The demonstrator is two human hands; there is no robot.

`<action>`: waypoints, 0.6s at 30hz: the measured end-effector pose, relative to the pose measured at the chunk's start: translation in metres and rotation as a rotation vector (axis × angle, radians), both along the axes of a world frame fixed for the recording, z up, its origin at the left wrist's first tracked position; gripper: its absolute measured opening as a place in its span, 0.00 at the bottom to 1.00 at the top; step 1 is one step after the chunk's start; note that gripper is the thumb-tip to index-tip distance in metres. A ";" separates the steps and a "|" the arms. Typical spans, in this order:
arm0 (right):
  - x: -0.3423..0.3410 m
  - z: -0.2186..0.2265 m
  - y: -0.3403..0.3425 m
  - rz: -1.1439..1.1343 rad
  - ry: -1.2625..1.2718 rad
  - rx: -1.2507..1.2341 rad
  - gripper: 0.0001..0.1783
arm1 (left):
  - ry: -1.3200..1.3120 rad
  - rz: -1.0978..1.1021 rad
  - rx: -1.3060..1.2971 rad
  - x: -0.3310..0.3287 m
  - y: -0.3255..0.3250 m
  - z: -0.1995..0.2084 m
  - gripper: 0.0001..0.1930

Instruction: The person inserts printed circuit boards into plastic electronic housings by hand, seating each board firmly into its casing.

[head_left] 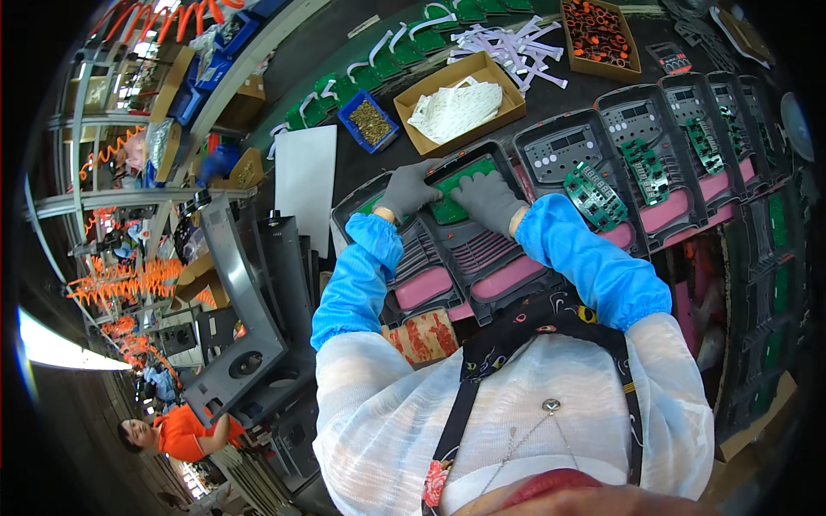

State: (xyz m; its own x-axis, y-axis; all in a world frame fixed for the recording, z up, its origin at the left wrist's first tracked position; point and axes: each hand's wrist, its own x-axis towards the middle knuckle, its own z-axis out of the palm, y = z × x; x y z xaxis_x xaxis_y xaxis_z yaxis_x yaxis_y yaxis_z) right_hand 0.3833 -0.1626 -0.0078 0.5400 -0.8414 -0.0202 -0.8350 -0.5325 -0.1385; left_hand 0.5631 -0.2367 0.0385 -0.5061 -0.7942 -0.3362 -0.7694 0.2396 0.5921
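Observation:
My left hand [408,191], in a grey glove, has its fingers bent together at the left edge of a green circuit board [447,210]. The board lies in a dark grey plastic housing [469,234] in front of me. From the right, my right hand [489,201], gloved the same way, curls its fingers over the board's upper part. Both fingertips are partly hidden by the gloves' own bulk. Left of it is another grey housing [413,249], partly covered by my left hand and sleeve, with some green showing inside.
Further housings with component-covered boards [595,196] line up to the right. Behind stand a carton of white parts [456,110], a blue bin of small brass-coloured pieces [370,122] and a box of black-and-orange parts [595,39]. A white panel [306,176] lies left; a person in orange [182,434] is beyond.

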 end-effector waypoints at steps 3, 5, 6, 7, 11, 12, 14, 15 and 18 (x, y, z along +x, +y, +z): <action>-0.002 -0.008 -0.007 0.036 -0.033 0.046 0.10 | -0.025 -0.013 0.002 0.004 -0.011 -0.017 0.35; -0.002 -0.011 -0.011 0.027 -0.031 0.073 0.10 | -0.017 -0.006 0.038 0.005 -0.016 -0.031 0.35; 0.000 -0.012 -0.012 0.019 -0.035 0.094 0.10 | -0.015 0.001 0.068 0.005 -0.019 -0.033 0.36; 0.003 -0.013 -0.012 0.015 -0.036 0.104 0.10 | -0.016 -0.003 0.078 0.005 -0.022 -0.035 0.36; 0.003 -0.020 -0.009 -0.027 0.033 0.060 0.10 | -0.112 -0.047 0.084 -0.001 -0.029 -0.040 0.38; -0.001 -0.023 -0.010 -0.026 0.000 0.014 0.10 | -0.165 -0.084 0.050 -0.006 -0.034 -0.040 0.39; -0.005 -0.027 -0.007 -0.013 -0.010 0.008 0.10 | -0.203 -0.111 0.030 -0.011 -0.032 -0.039 0.39; -0.006 -0.030 -0.004 0.002 -0.027 -0.003 0.10 | -0.203 -0.077 0.000 -0.007 -0.029 -0.043 0.38; -0.006 -0.038 0.007 -0.002 -0.072 -0.132 0.10 | -0.169 -0.071 0.061 -0.004 -0.028 -0.043 0.38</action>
State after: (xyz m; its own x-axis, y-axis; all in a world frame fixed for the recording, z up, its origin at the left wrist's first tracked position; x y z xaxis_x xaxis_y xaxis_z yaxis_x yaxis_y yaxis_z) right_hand 0.3775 -0.1553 -0.0461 0.5344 -0.8352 0.1295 -0.8265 -0.5485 -0.1265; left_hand 0.5595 -0.2648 -0.0046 -0.4924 -0.7342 -0.4674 -0.8416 0.2647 0.4708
